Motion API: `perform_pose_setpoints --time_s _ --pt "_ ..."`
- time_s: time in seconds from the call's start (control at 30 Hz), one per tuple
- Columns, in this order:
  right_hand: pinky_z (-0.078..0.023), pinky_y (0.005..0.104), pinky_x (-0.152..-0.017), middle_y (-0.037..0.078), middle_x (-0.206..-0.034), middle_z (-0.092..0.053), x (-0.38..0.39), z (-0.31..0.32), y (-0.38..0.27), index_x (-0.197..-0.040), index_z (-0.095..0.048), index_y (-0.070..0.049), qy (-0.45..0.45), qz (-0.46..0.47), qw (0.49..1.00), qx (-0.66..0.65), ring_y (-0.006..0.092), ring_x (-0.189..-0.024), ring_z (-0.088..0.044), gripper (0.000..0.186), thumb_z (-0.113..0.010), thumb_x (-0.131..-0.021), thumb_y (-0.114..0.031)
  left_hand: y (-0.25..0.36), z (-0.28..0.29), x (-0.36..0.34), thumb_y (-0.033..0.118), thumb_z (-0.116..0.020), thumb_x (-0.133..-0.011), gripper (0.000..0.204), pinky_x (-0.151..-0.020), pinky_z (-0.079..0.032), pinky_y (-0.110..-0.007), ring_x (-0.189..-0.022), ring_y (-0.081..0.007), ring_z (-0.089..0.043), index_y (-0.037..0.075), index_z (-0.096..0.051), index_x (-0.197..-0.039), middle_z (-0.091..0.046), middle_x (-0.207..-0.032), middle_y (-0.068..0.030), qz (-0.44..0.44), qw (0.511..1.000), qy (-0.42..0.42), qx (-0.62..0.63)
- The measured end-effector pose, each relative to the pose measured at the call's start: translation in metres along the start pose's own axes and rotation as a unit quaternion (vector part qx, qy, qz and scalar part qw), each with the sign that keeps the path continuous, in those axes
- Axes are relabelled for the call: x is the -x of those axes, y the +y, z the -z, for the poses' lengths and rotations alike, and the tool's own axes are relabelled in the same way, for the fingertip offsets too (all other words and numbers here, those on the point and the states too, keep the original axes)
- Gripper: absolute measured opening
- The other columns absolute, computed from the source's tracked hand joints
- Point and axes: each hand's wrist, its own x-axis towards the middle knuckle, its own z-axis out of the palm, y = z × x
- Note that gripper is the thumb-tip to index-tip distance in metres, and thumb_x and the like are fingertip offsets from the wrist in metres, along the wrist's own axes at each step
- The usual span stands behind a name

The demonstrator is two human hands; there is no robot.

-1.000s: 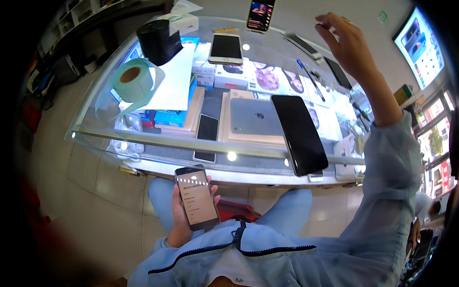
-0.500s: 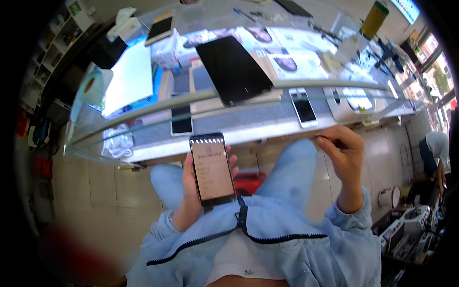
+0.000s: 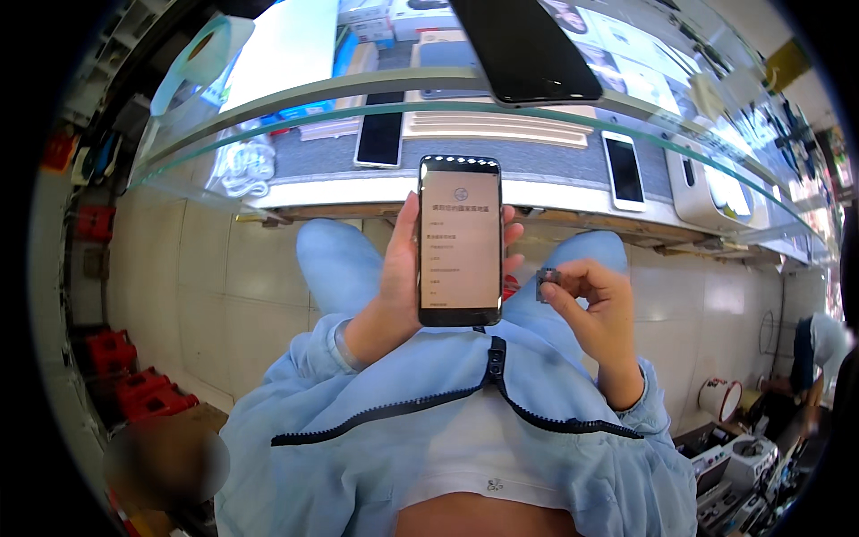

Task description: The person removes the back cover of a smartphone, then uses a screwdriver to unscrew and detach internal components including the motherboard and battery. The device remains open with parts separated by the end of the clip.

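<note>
My left hand (image 3: 391,285) grips a black smartphone (image 3: 461,242) upright over my lap, with the thumb along one edge and fingertips showing past the other. Its lit screen shows a round icon and a list of text lines. To the right of the phone and apart from it, my right hand (image 3: 598,309) pinches a small dark grey, notched square piece (image 3: 545,283) between thumb and fingers. What kind of piece it is, I cannot tell. A larger black phone or tablet (image 3: 530,54) lies with a dark screen on the glass counter ahead.
Below the glass counter edge (image 3: 304,115) lie a white phone with dark screen (image 3: 379,134), another white phone (image 3: 624,170), a coiled white cable (image 3: 243,166) and a white box-shaped device (image 3: 702,192). Red cases (image 3: 148,394) stand on the left floor. Another person (image 3: 828,340) is at the far right.
The view has tilted down toward my lap. My right hand has come closer to the phone, and the small grey piece now shows in its pinch. My left hand still holds the phone.
</note>
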Motion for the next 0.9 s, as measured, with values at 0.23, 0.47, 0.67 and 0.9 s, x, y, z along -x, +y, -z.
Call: perform_pose_setpoints --time_s 0.23,0.47,0.67,0.9 --pt "-0.047 0.02 -0.062 0.002 -0.075 -0.064 -0.013 -0.033 -0.005 -0.087 -0.063 0.002 -0.03 -0.029 0.995 -0.094 0.0062 -0.067 -0.06 0.007 -0.067 -0.081 0.0 0.014 0.005 0.011 0.061 -0.026 -0.093 0.072 -0.098 -0.039 -0.056 -0.122 -0.0314 -0.046 0.011 -0.026 -0.145 -0.034 -0.144 -0.0153 -0.064 0.997 -0.045 -0.02" --pt "-0.047 0.0206 -0.063 0.003 -0.075 -0.064 -0.031 -0.028 -0.017 -0.086 -0.063 0.002 -0.036 0.026 0.998 -0.045 0.0072 -0.069 -0.061 0.007 -0.068 -0.081 0.0 0.023 0.003 0.015 0.062 -0.026 -0.092 0.073 -0.093 -0.045 -0.054 -0.119 -0.0328 -0.048 0.011 -0.026 -0.144 -0.038 -0.139 -0.0149 -0.106 0.993 -0.045 -0.015" --pt "-0.048 0.0199 -0.066 0.004 -0.076 -0.064 -0.027 -0.042 -0.017 -0.084 -0.062 0.002 -0.046 -0.012 0.999 -0.019 0.0072 -0.068 -0.061 0.006 -0.067 -0.082 0.0 0.025 -0.001 0.016 0.065 -0.03 -0.09 0.077 -0.092 -0.047 -0.051 -0.119 -0.0317 -0.048 0.01 -0.026 -0.143 -0.038 -0.139 -0.0132 -0.136 0.99 -0.041 0.024" --pt "-0.046 0.0187 -0.064 0.009 -0.096 -0.06 -0.021 -0.064 -0.016 -0.077 -0.057 0.003 -0.02 -0.006 0.988 -0.156 0.0075 -0.068 -0.058 0.008 -0.062 -0.084 0.003 0.023 -0.005 0.025 0.06 -0.032 -0.092 0.07 -0.093 -0.047 -0.051 -0.118 -0.0308 -0.05 0.012 -0.03 -0.143 -0.037 -0.141 -0.0136 -0.198 0.978 -0.058 0.007"
